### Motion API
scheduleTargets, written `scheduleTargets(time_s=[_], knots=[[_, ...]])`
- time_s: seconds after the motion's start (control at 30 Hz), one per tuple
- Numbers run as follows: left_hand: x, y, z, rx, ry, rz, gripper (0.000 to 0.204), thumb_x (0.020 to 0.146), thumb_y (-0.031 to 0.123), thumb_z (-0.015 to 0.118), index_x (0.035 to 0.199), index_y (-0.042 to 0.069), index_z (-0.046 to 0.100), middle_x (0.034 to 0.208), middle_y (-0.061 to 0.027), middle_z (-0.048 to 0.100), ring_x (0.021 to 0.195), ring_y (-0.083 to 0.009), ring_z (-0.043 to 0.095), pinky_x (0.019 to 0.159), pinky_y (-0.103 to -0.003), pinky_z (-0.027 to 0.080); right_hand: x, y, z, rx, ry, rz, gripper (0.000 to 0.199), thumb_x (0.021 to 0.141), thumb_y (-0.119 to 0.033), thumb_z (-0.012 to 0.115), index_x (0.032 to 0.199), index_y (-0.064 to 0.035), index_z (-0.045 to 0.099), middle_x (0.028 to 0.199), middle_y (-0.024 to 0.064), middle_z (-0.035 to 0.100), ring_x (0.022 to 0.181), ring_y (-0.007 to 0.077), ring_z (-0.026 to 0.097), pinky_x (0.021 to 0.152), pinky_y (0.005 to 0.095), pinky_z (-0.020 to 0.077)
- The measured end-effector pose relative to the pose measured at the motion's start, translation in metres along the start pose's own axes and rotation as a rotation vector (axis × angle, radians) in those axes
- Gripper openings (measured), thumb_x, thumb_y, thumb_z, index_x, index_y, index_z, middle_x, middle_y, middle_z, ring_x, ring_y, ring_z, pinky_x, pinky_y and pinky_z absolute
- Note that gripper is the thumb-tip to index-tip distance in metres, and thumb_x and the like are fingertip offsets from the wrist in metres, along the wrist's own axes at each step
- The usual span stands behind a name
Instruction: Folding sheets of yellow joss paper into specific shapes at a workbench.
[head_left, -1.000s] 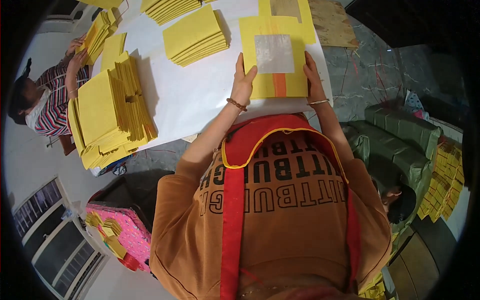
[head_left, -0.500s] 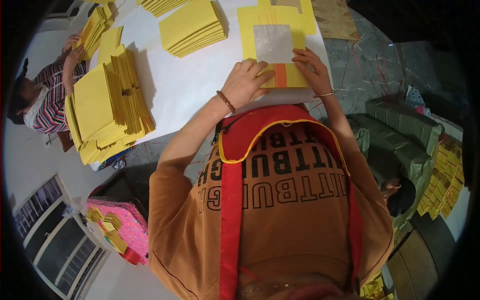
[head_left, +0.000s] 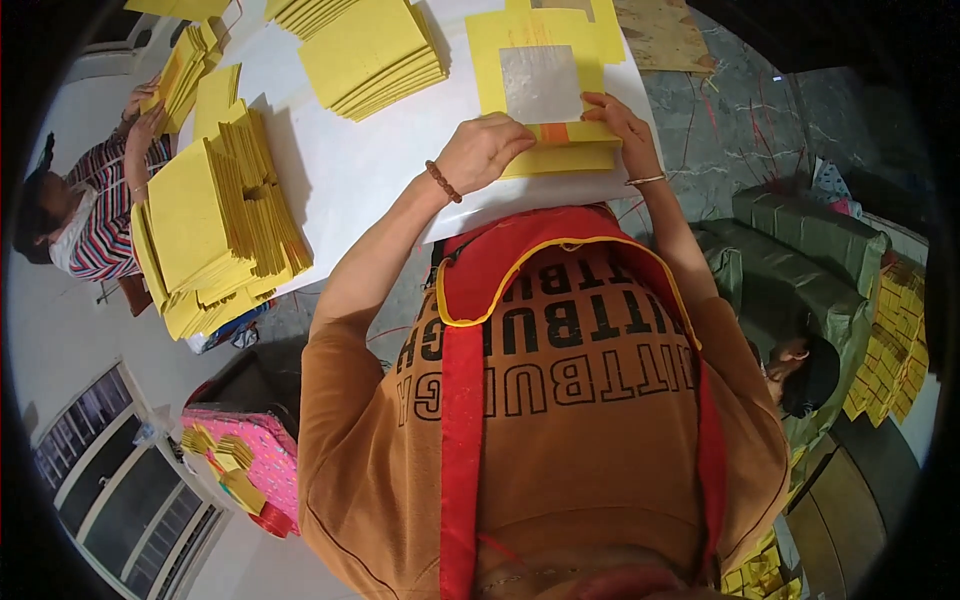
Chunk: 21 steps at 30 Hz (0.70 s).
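Yellow sheet [head_left: 540, 84], pinched by left hand [head_left: 484, 151], right hand [head_left: 633, 137] touching, grip unclear, overlaps another sheet [head_left: 608, 38] near yellow stacks [head_left: 372, 52].

A table [head_left: 375, 165] is placed across the upper frame. On its right part, a paper sheet [head_left: 486, 75] is flanked by the left hand [head_left: 486, 150] and right hand [head_left: 627, 130]. Left of the sheet, a paper stack [head_left: 368, 50] is set near the top edge, and a paper pile [head_left: 188, 225] at the table's left edge. A co-worker [head_left: 105, 220] is placed at upper left, a sofa [head_left: 815, 245] at right.
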<state>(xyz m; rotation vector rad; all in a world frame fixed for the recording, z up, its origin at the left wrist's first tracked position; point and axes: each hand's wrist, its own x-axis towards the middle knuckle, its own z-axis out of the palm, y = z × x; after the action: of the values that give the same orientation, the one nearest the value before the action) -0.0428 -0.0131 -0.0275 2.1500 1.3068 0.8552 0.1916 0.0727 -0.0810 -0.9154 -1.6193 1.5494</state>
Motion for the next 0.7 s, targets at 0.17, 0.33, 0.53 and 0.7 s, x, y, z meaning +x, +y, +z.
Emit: scheduleTargets(time_s=[0.17,0.33,0.53,0.7], knots=[[0.003,-0.001,-0.005,-0.097,-0.066,-0.202,0.022,0.085,0.02,0.052,0.087,0.0,0.063,0.079,-0.0148,0.063,0.072,-0.0299,0.06,0.066,-0.035,0.048,0.001,0.003,0.0,-0.004,0.009,-0.028,0.04,0.093,-0.029,0.04,0.088,0.0037,0.063,0.116,0.0113,0.056,0.111,0.0206,0.047,0.096,0.03,0.0324],[0.008,-0.001,-0.011,-0.203,-0.104,-0.311,0.023,0.084,0.02,0.054,0.09,0.001,0.064,0.077,-0.0145,0.064,0.068,-0.0275,0.061,0.063,-0.034,0.048,0.001,0.003,0.002,0.087,0.029,0.023,0.039,0.093,-0.028,0.04,0.094,0.0045,0.061,0.115,0.0105,0.056,0.107,0.0191,0.05,0.095,0.0293,0.0332],[0.008,-0.007,-0.01,-0.314,-0.114,-0.387,0.022,0.083,0.019,0.056,0.088,0.0,0.064,0.067,-0.008,0.061,0.06,-0.0128,0.055,0.056,-0.026,0.044,0.002,0.004,0.0,0.048,0.025,0.063,0.045,0.094,-0.033,0.032,0.102,0.0029,0.059,0.113,0.0103,0.057,0.104,0.019,0.052,0.094,0.0293,0.0339],[0.008,-0.011,-0.006,-0.388,-0.075,-0.402,0.02,0.082,0.018,0.058,0.087,0.0,0.064,0.063,-0.003,0.059,0.058,-0.0064,0.049,0.054,-0.023,0.041,0.003,0.013,-0.006,0.09,-0.05,0.049,0.058,0.096,-0.039,0.02,0.096,0.0044,0.059,0.128,0.0121,0.046,0.114,0.0206,0.045,0.098,0.0304,0.0304]])
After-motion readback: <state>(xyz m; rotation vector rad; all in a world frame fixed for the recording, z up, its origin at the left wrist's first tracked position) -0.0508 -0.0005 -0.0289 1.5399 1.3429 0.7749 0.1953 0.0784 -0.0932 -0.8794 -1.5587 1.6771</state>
